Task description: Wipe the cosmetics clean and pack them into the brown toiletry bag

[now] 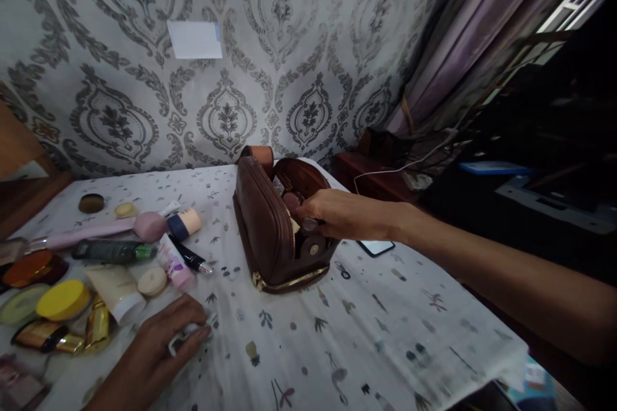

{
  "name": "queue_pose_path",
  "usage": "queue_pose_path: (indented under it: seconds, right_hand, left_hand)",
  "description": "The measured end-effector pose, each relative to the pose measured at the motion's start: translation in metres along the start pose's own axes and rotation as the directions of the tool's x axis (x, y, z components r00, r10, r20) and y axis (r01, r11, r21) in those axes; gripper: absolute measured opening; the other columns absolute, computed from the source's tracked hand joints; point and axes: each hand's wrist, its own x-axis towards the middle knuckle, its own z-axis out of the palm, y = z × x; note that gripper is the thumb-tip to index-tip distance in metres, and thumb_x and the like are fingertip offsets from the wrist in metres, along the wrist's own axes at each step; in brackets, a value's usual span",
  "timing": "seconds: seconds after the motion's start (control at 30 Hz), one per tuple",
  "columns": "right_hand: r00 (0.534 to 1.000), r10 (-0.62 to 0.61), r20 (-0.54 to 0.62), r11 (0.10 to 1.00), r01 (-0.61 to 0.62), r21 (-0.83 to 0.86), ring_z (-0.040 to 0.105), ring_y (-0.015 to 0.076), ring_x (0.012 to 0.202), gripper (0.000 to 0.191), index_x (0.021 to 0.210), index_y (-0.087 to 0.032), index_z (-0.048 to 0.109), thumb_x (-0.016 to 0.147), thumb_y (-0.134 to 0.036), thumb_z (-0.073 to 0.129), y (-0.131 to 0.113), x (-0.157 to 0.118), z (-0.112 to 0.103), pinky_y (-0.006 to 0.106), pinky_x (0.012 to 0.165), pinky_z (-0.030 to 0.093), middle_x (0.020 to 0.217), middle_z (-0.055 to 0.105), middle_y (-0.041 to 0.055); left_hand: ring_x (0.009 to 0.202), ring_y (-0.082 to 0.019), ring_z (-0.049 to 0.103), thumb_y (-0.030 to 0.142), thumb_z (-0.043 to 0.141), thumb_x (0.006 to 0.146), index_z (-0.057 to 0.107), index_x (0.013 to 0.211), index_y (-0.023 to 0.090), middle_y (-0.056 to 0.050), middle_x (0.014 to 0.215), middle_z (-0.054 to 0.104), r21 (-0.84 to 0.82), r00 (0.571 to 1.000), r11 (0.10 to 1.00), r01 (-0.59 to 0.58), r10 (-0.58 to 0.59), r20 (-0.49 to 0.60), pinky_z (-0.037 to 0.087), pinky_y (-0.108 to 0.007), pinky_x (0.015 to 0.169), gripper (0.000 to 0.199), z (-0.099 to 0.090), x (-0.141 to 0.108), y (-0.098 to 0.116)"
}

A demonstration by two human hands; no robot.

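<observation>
A brown leather bag with gold zips stands unzipped on the patterned white cloth. My right hand reaches into its opening from the right, fingers bent around something I cannot make out among the items inside. Near the front left, my left hand rests low over the cloth with its fingers curled around a small whitish item, partly hidden. Just beyond it lie a pink and white tube, a cream tube and a round beige item.
At left lie a yellow-lidded jar, a dark green bottle, a pink brush and several other cosmetics. A phone lies right of the bag. The patterned wall stands behind; a dark red surface adjoins the table.
</observation>
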Motion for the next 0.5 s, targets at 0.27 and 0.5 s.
queue_pose_path:
  seconds: [0.27,0.5]
  right_hand:
    - [0.998,-0.039,-0.044,0.997,0.042,0.066,0.039,0.0099,0.060,0.013,0.076,-0.015,0.059,0.080,-0.003,0.055,0.007,0.004,0.004,0.024,0.060,0.028,0.067,0.052,-0.0016]
    - [0.997,-0.073,-0.020,0.990,0.075,0.117,0.053,0.0126,0.068,0.017,0.093,-0.012,0.070,0.079,-0.007,0.062,0.012,0.002,0.002,0.024,0.064,0.035,0.076,0.063,0.0008]
  left_hand:
    - [0.077,-0.017,0.070,0.030,0.058,0.092,0.068,0.088,0.023,-0.004,0.085,0.073,-0.030,0.998,0.999,-0.020,0.019,-0.055,0.054,-0.019,0.067,0.013,0.003,-0.003,-0.001]
    - [0.080,-0.016,0.069,0.028,0.056,0.094,0.067,0.092,0.023,-0.004,0.087,0.071,-0.036,1.000,0.999,-0.009,0.009,0.013,0.053,-0.019,0.070,0.012,0.003,-0.008,-0.008]
